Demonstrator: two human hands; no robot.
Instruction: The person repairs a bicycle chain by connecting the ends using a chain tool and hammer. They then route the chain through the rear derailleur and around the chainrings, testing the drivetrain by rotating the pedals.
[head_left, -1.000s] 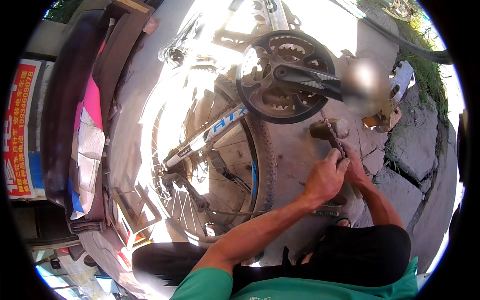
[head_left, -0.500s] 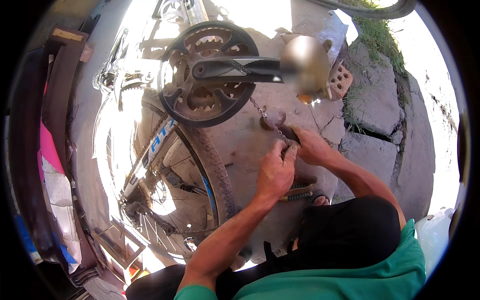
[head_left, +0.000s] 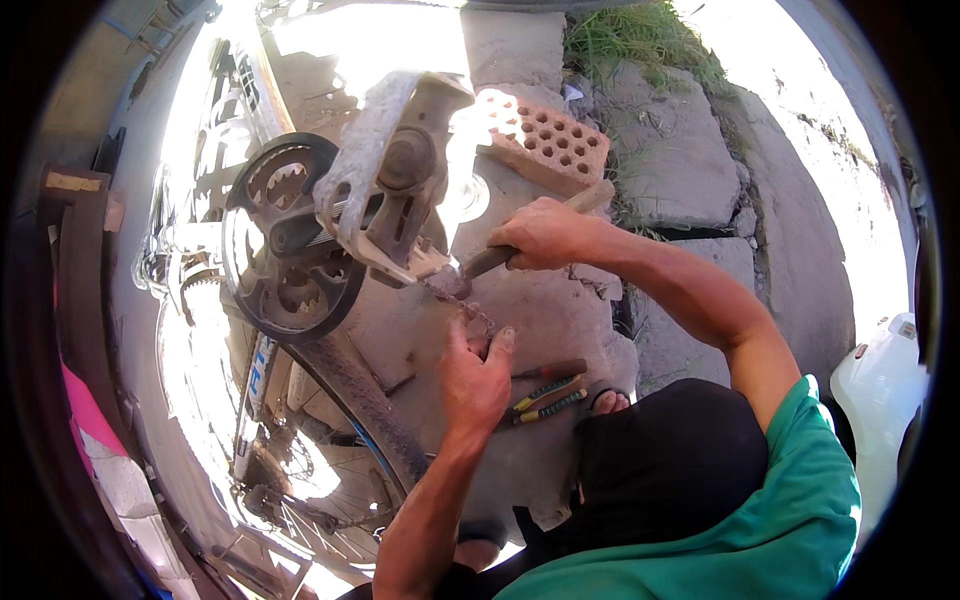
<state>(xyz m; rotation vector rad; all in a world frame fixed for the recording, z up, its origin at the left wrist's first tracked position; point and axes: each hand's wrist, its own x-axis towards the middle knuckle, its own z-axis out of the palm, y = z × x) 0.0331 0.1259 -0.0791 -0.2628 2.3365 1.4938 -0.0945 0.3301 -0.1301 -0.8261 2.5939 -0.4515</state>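
Observation:
My right hand (head_left: 540, 235) is wrapped round the handle of a hammer (head_left: 490, 262). The handle's wooden butt sticks out past my fist, and the head end lies partly hidden behind the bicycle pedal (head_left: 405, 160). Below it, my left hand (head_left: 478, 375) pinches a bicycle chain (head_left: 470, 310) between thumb and fingers. The chain runs up from my fingertips toward the hammer head and the pedal. Left of the pedal is the black chainring (head_left: 340, 290) of a bicycle. Close to my left hand, pliers with yellow-green grips (head_left: 550, 405) lie on the ground.
A brick with holes (head_left: 560, 145) lies beyond my right hand. The bicycle's rear tyre (head_left: 365, 425) stands to the left of my left arm. Cracked concrete slabs (head_left: 680, 160) with grass (head_left: 645, 40) extend on the right. A white rounded object (head_left: 880, 375) sits at the far right.
The view has shifted, so the pedal now shows large in front. My right hand has moved away from my left with the hammer; my left hand still holds the chain.

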